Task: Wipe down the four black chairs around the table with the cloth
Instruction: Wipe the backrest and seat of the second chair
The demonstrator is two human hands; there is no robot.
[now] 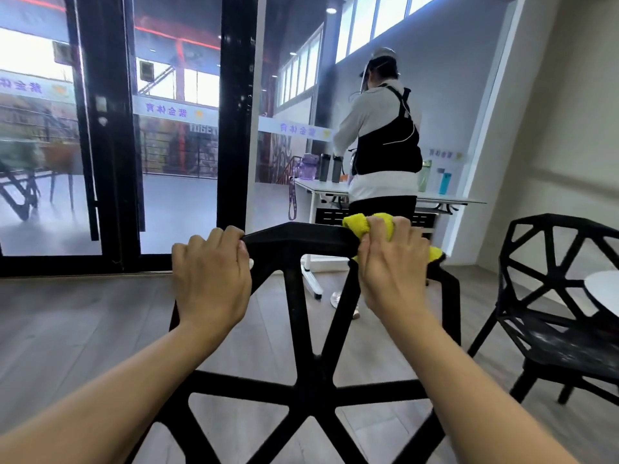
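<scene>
I look down from the head camera at two bare forearms reaching to the top rail of a black chair (298, 239), whose open web of angled struts fills the lower middle of the view. The left hand (211, 279) clenches the left corner of the rail, fingers (231, 234) curled over its top edge. The right hand (392, 262) grasps a yellow cloth (356, 224) bunched against the right corner of the same rail; the cloth pokes out above the knuckles and again past the far side of the hand, so it sits trapped between palm and rail. A second black chair (549, 303) stands well apart to the right, its seat showing pale dusty marks, beside the rim of a round white surface (603, 289). Further back another person (378, 139) stands facing away at a long white table (435, 197) carrying bottles, and tall glass doors (110, 128) fill the left. My judgement of the risks: the cloth is wadded, so only a small patch meets the rail and the many thin struts below could be skipped; a hard sideways stroke could tip or skid this light chair on the wooden floor (83, 323) if the left hand loosens; and the loose tail of cloth could snag on a strut corner and pull free of the fingers
</scene>
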